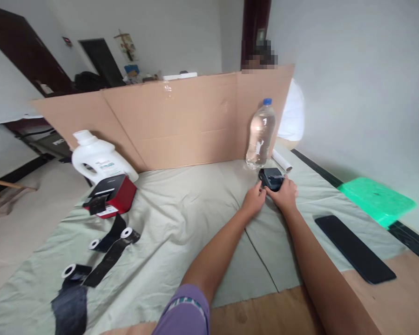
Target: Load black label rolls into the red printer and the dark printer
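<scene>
A small black box-shaped device, which looks like a portable label printer, rests on the cloth near the cardboard. My left hand grips its near left corner with the fingertips. My right hand wraps round its right side, the thumb at the front edge. Both hands are closed on it, and some fingers are hidden behind it. Just beyond it stands a clear bottle with a blue cap, and a white paper tube lies to the right of that.
A red and black printer sits at left before a white jug. Several black rolls lie partly unwound. A cardboard panel stands across the back, a person behind it. At right are a black phone-like slab and a green stool.
</scene>
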Available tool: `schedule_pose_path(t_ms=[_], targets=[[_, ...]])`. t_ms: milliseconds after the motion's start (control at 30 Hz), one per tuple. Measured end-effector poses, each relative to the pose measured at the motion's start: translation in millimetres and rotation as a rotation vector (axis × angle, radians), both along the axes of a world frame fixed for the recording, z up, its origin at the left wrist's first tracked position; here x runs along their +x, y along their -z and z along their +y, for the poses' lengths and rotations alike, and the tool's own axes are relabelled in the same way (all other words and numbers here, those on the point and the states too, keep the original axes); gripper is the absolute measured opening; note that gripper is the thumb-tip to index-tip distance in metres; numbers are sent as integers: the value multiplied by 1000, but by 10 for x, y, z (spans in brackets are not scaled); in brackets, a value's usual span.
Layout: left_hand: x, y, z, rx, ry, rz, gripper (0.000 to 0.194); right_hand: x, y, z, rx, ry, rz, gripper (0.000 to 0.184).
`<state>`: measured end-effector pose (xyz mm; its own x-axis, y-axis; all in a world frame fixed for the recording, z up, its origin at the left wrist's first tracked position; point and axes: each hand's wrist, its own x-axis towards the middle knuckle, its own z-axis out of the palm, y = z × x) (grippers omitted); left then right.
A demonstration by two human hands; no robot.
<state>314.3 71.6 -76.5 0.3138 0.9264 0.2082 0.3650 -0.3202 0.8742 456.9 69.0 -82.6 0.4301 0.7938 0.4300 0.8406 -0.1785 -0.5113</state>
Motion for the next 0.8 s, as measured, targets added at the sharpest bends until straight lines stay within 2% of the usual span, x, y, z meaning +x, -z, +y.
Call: schedule_pose_path(t_ms=[100,200,267,367,433,500,567,600,633,700,767,800], targets=[[-419,-18,-409,-119,93,-13,59,3,-50,-21,182,6,-47,106],[-1175,-205,-843,-278,266,-48,55,-83,-147,-89,392,-16,-125,104],[-1878,-449,-1087,-362,188,-125,49,-245,-204,-166,465,-84,-183,96],[-3151,-883,-1318,-276,-143,-236,40,-706,-242,-299,456,-312,-263,74],[-4038,-1115,-1350,-125,-430,-280,38,-1176,-254,-360,414,-510,-283,57],[-4846,-1244,-1270,-15,-711,-263,39,-1778,-283,-365,367,-721,-233,42],[-5483,-1260,-1088,47,-945,-244,33,-2493,-333,-290,299,-930,-90,35],[-5716,-1231,-970,40,-1033,-261,30,-2880,-360,-223,249,-1011,-1,36],[-5887,-1181,-844,3,-1084,-320,27,-3275,-382,-140,173,-1087,94,39],[-6058,-1043,-599,-154,-1079,-536,25,-4051,-400,48,-32,-1179,305,54],[-6061,-884,-407,-284,-1000,-661,22,-4735,-375,212,-218,-1229,477,81],[-6029,-809,-342,-329,-961,-700,20,-5020,-348,268,-246,-1284,552,96]])
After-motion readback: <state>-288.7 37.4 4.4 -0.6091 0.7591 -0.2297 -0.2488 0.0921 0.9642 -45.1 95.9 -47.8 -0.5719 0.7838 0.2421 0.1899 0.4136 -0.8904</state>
